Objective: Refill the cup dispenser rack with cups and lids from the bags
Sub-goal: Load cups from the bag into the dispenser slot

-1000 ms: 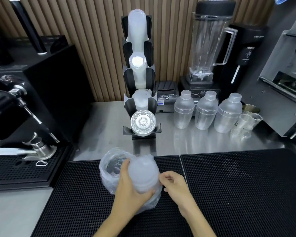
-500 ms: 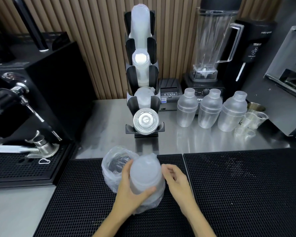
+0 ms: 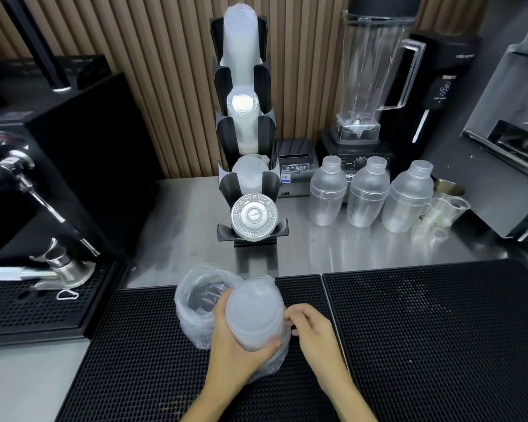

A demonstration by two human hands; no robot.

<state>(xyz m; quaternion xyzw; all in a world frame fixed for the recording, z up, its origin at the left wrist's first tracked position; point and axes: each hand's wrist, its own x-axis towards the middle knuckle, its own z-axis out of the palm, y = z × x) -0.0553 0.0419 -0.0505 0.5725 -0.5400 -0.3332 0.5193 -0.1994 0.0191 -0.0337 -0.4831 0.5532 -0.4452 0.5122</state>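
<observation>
A black tiered cup dispenser rack (image 3: 246, 132) stands at the back of the steel counter, with frosted cup stacks in its upper slots and a stack of clear lids (image 3: 254, 216) in the lowest. On the black mat in front, my left hand (image 3: 235, 345) grips a frosted stack of domed lids (image 3: 252, 315) wrapped in a thin plastic bag. My right hand (image 3: 310, 328) pinches that bag's plastic at the stack's right side. A second clear bag (image 3: 200, 300) lies open just left of the stack.
An espresso machine (image 3: 28, 193) with a drip tray fills the left. A blender (image 3: 369, 86), three plastic shakers (image 3: 368, 196) and small measuring cups (image 3: 442, 213) stand at the back right. A steel appliance (image 3: 515, 132) is at the far right. A black mat (image 3: 433, 330) lies to the right.
The view has shifted slightly, and my right hand's fingers have curled tighter on the bag beside the lid stack. My left hand keeps its hold on the stack.
</observation>
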